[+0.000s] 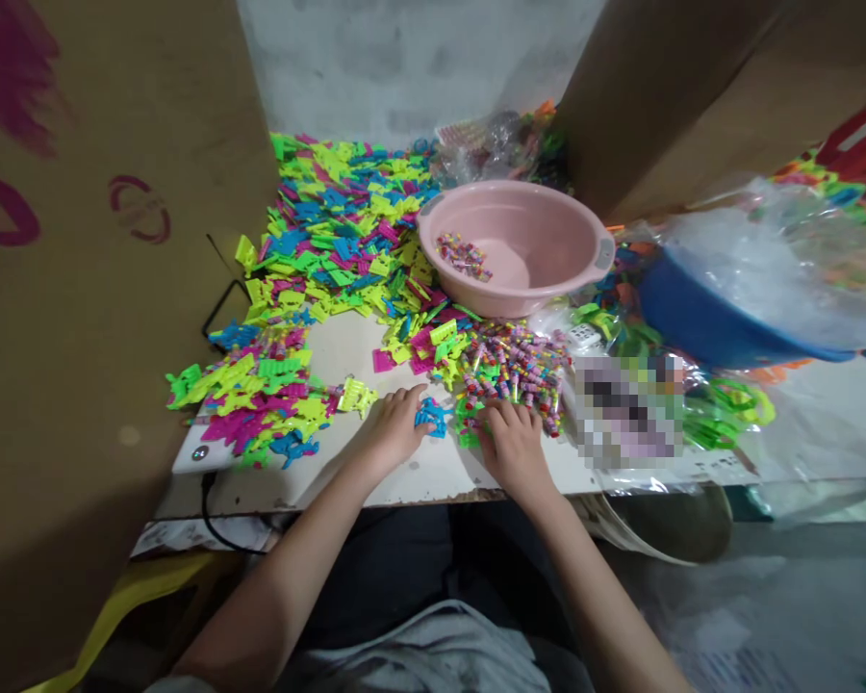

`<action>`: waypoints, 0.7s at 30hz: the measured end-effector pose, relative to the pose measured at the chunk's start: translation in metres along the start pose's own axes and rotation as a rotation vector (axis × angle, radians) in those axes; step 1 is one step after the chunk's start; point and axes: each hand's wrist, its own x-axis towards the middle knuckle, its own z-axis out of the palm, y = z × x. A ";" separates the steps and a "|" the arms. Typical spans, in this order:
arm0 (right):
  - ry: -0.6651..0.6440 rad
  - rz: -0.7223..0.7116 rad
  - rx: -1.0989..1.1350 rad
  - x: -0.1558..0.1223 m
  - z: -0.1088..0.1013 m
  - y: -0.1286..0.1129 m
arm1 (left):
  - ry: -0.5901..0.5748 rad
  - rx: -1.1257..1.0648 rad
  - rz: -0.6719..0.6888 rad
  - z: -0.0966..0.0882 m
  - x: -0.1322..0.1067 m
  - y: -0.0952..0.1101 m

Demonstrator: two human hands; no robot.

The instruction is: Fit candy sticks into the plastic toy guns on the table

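My left hand (394, 428) rests on the white table (419, 472) near its front edge, fingers closed on a small blue plastic piece (433, 417). Just to its right, my right hand (514, 443) lies with fingers curled at the near edge of a heap of small striped candy-like pieces (516, 366); what it pinches, if anything, is hidden. A big spread of flat neon plastic pieces (332, 241) in green, yellow, pink and blue covers the table's left and back.
A pink basin (520, 245) with a few striped pieces stands at the back centre. A blue bowl (700, 308) under clear plastic bags sits right. Cardboard walls (79, 289) close in left and back right. A black cable (213, 510) hangs at the table's left front.
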 end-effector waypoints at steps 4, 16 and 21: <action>0.077 0.006 0.154 -0.011 -0.001 -0.006 | -0.068 -0.200 0.009 -0.005 -0.011 -0.012; -0.171 0.256 1.045 -0.045 -0.047 -0.062 | -0.442 -1.314 -0.395 -0.028 -0.064 0.030; -0.198 0.319 1.293 -0.041 -0.067 -0.073 | -0.578 -1.455 -0.408 -0.029 -0.075 0.046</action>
